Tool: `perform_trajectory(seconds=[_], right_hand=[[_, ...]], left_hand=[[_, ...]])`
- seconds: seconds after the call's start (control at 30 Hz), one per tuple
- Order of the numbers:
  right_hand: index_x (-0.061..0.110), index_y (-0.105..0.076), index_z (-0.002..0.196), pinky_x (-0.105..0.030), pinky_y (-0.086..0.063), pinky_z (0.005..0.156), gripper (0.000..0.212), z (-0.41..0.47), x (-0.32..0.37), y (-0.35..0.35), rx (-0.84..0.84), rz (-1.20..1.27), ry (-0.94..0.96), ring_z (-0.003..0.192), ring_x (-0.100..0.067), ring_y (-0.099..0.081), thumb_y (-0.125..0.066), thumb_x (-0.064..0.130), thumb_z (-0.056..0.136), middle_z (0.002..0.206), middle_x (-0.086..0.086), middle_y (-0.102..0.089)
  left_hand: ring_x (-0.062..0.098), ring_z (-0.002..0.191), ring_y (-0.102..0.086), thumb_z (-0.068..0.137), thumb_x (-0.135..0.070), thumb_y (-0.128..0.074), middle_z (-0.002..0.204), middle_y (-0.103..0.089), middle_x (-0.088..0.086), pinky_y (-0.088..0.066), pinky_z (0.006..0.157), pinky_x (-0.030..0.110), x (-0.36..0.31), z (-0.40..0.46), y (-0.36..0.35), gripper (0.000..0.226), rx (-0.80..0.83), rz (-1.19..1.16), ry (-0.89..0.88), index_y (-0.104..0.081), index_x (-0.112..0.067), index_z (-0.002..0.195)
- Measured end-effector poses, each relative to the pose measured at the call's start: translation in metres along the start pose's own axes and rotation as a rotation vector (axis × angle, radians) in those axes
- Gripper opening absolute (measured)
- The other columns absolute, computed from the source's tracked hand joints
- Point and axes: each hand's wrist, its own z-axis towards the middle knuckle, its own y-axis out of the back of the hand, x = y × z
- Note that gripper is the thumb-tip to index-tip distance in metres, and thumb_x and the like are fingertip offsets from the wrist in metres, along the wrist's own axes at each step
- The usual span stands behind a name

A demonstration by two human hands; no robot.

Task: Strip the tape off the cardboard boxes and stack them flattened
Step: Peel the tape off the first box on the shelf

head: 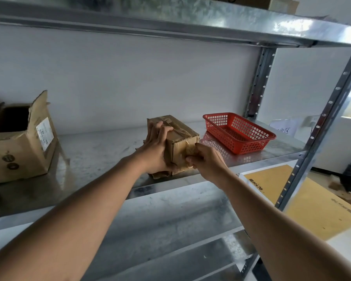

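While left hand wraps curled fingers over small taped box on metal shelf, right hand pinches tape at its near corner; red basket just beside.

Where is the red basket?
The red basket sits on the metal shelf, right of the small taped box that both hands hold, near the shelf's right post.

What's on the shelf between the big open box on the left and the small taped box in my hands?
Nothing: in the head view, only bare metal shelf separates the open box from the taped box.
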Motion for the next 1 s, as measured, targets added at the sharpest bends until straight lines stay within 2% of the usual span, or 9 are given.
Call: perform_trajectory(seconds=[0.13, 0.33, 0.43, 0.57, 0.63, 0.7, 0.8, 0.9, 1.0], right_hand=[[0.009, -0.066, 0.098, -0.040, -0.057, 0.070, 0.005, -0.009, 0.009, -0.013, 0.009, 0.197, -0.041, 0.069, -0.015, -0.065, -0.066, 0.014, 0.097, 0.081, -0.007, -0.071], [0.014, -0.064, 0.097, -0.032, -0.057, 0.066, 0.006, -0.007, 0.008, -0.001, 0.022, 0.035, 0.020, 0.081, -0.016, -0.068, -0.059, 0.016, 0.099, 0.089, -0.002, -0.069], [0.010, -0.064, 0.102, -0.035, -0.063, 0.067, 0.010, -0.007, 0.012, 0.000, 0.050, 0.217, -0.084, 0.086, -0.023, -0.073, -0.055, 0.011, 0.098, 0.098, -0.011, -0.071], [0.018, -0.059, 0.098, -0.022, -0.052, 0.054, 0.019, 0.005, 0.025, 0.010, 0.125, 0.345, -0.113, 0.077, -0.019, -0.067, -0.053, 0.001, 0.094, 0.095, -0.011, -0.067], [0.015, -0.054, 0.099, -0.024, -0.049, 0.055, 0.013, 0.007, 0.027, 0.013, 0.147, 0.420, -0.143, 0.070, -0.017, -0.060, -0.056, 0.003, 0.094, 0.088, -0.009, -0.064], [0.011, -0.046, 0.099, -0.028, -0.040, 0.053, 0.015, 0.007, 0.027, 0.016, 0.108, 0.625, -0.195, 0.061, -0.016, -0.049, -0.059, 0.006, 0.095, 0.074, -0.008, -0.059], [0.011, -0.054, 0.096, -0.026, -0.031, 0.048, 0.008, 0.008, 0.039, 0.024, 0.041, 0.933, -0.176, 0.055, -0.014, -0.040, -0.056, 0.006, 0.102, 0.072, -0.013, -0.054], [0.004, -0.073, 0.096, -0.026, -0.039, 0.052, 0.018, 0.011, 0.051, 0.035, 0.030, 0.893, -0.076, 0.057, -0.014, -0.048, -0.056, 0.002, 0.102, 0.067, -0.007, -0.060], [0.005, -0.075, 0.112, -0.028, -0.057, 0.070, 0.017, 0.010, 0.052, 0.043, 0.075, 0.595, 0.174, 0.078, -0.017, -0.069, -0.065, 0.009, 0.099, 0.093, -0.008, -0.077]], left_hand=[[0.033, 0.155, 0.013, 0.058, -0.060, -0.092, 0.158, 0.001, 0.014, -0.032, 0.119, 0.061, -0.002, 0.004, -0.001, 0.137, 0.005, 0.032, 0.037, -0.010, -0.013, 0.158], [0.031, 0.155, 0.005, 0.058, -0.051, -0.097, 0.158, -0.003, 0.016, -0.030, 0.121, 0.060, -0.001, 0.005, -0.006, 0.135, -0.040, -0.012, 0.013, -0.015, -0.010, 0.157], [0.033, 0.155, 0.003, 0.057, -0.052, -0.097, 0.158, -0.004, 0.016, -0.030, 0.120, 0.060, 0.001, 0.003, -0.006, 0.135, -0.037, -0.010, -0.001, -0.017, -0.009, 0.157], [0.037, 0.154, 0.004, 0.059, -0.050, -0.096, 0.158, 0.001, 0.010, -0.034, 0.119, 0.059, 0.006, 0.006, -0.005, 0.133, -0.001, 0.025, 0.008, -0.013, -0.013, 0.156], [0.035, 0.155, 0.007, 0.061, -0.052, -0.094, 0.159, 0.005, 0.003, -0.034, 0.119, 0.060, 0.008, 0.007, -0.008, 0.131, 0.009, 0.019, 0.012, -0.011, -0.017, 0.156], [0.033, 0.156, 0.011, 0.062, -0.056, -0.091, 0.160, 0.011, -0.005, -0.034, 0.119, 0.060, 0.010, 0.007, -0.009, 0.128, 0.026, 0.007, 0.030, -0.009, -0.023, 0.155], [0.028, 0.157, 0.008, 0.062, -0.059, -0.090, 0.162, 0.011, -0.010, -0.035, 0.118, 0.061, 0.012, 0.007, -0.009, 0.124, 0.026, -0.029, 0.054, -0.010, -0.032, 0.152], [0.030, 0.156, 0.005, 0.063, -0.053, -0.093, 0.163, 0.006, -0.004, -0.034, 0.119, 0.061, 0.011, 0.007, -0.008, 0.124, 0.028, -0.048, 0.015, -0.013, -0.025, 0.153], [0.028, 0.156, 0.003, 0.067, -0.056, -0.089, 0.163, 0.006, -0.007, -0.032, 0.120, 0.061, 0.011, 0.005, -0.004, 0.117, 0.040, -0.106, 0.018, -0.015, -0.027, 0.153]])
